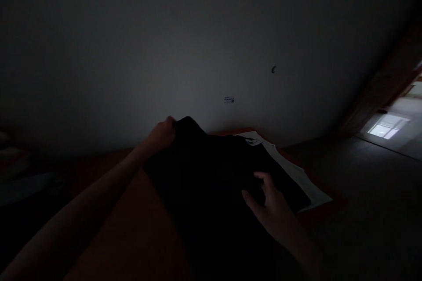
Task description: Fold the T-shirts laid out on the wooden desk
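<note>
A black garment, its kind lost in the dark, lies spread over a reddish-brown surface. At its upper left corner my left hand is closed on the cloth and lifts that edge. Over the right part of the garment is my right hand, thumb and fingers apart, with nothing seen between them. Whether it touches the fabric I cannot tell. A white cloth lies partly under the black one and sticks out on the right.
A pale wall rises behind the surface, with a small label and a small round fitting on it. Dim pale items lie at the far left. A doorway opens at the right, past dark floor.
</note>
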Action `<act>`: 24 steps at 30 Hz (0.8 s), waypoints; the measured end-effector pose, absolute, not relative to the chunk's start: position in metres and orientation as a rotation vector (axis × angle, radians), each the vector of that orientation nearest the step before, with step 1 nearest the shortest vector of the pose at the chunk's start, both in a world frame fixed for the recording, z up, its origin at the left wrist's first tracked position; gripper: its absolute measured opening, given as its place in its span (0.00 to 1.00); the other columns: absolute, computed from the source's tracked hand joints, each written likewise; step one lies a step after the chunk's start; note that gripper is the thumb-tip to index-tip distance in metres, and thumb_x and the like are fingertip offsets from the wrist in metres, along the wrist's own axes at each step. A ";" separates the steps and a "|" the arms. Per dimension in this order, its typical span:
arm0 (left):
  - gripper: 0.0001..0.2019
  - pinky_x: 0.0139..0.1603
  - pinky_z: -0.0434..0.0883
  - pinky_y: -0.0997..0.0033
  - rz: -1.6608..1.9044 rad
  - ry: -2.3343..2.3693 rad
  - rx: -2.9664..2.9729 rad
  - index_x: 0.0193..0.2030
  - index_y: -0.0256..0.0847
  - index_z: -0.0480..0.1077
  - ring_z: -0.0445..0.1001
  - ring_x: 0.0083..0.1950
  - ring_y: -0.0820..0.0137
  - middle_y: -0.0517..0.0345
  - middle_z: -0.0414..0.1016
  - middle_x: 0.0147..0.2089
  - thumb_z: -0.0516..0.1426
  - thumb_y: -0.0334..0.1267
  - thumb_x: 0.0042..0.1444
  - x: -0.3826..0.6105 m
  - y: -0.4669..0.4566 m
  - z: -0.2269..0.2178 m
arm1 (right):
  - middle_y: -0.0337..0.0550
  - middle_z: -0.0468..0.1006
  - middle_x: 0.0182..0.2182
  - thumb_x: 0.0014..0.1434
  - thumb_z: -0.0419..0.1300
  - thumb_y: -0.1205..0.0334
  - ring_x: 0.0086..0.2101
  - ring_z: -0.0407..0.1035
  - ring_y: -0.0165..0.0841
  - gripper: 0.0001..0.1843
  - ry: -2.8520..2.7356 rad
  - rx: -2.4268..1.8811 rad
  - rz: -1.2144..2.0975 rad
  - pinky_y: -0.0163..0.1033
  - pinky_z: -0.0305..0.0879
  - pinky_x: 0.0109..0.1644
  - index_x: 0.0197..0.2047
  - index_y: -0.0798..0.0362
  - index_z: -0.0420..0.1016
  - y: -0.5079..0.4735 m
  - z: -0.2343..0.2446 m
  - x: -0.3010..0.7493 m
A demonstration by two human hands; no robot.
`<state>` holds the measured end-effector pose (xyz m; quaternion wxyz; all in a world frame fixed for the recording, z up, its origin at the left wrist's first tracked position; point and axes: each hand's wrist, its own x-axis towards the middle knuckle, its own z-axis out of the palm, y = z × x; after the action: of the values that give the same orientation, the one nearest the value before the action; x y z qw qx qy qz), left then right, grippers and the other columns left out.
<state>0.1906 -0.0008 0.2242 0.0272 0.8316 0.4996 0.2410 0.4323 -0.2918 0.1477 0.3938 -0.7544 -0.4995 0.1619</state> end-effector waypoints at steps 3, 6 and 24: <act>0.24 0.60 0.69 0.56 0.914 1.241 2.528 0.65 0.30 0.59 0.74 0.60 0.56 0.32 0.72 0.61 0.54 0.37 0.64 0.299 0.020 0.247 | 0.56 0.81 0.43 0.59 0.57 0.47 0.42 0.78 0.47 0.32 -1.142 -2.154 0.188 0.47 0.72 0.44 0.62 0.56 0.61 -0.285 0.152 0.486; 0.34 0.69 0.62 0.55 0.865 0.943 2.548 0.69 0.24 0.53 0.63 0.71 0.53 0.26 0.60 0.70 0.58 0.41 0.63 0.374 0.006 0.244 | 0.63 0.80 0.45 0.61 0.57 0.51 0.44 0.78 0.52 0.31 -1.091 -2.487 -0.042 0.51 0.71 0.45 0.61 0.62 0.64 -0.285 0.142 0.532; 0.16 0.58 0.74 0.56 0.576 1.307 2.676 0.49 0.45 0.74 0.78 0.53 0.59 0.49 0.79 0.53 0.48 0.44 0.67 0.044 -0.109 0.025 | 0.52 0.78 0.54 0.69 0.49 0.55 0.52 0.74 0.44 0.18 -1.728 -1.895 -0.235 0.53 0.69 0.56 0.53 0.48 0.76 -0.289 -0.002 0.429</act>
<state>0.0437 -0.1089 0.0245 0.0541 0.8809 0.4303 0.1896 0.4287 -0.2887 -0.0022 0.2794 -0.7064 -0.6444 -0.0875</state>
